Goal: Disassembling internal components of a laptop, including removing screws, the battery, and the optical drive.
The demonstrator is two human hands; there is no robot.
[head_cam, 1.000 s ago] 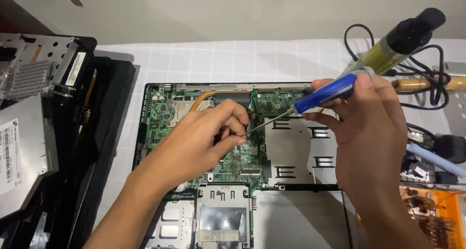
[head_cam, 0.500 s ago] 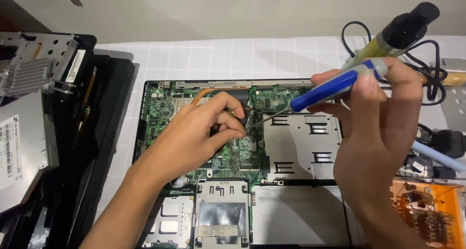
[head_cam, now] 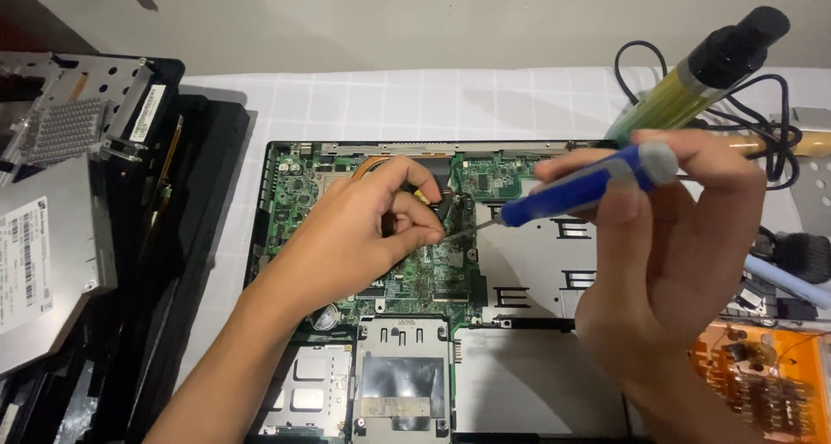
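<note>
Centrally, left hand point(head_cam: 359, 236) curled shut, fingertips pressed on green motherboard point(head_cam: 424, 271). Right hand point(head_cam: 671, 236) gripping blue screwdriver point(head_cam: 580, 189), tip meeting left fingertips.

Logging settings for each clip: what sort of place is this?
Likely an electronics repair bench: an opened laptop with bare circuit board, a blue screwdriver in the right hand, and removed drive parts alongside.
</note>
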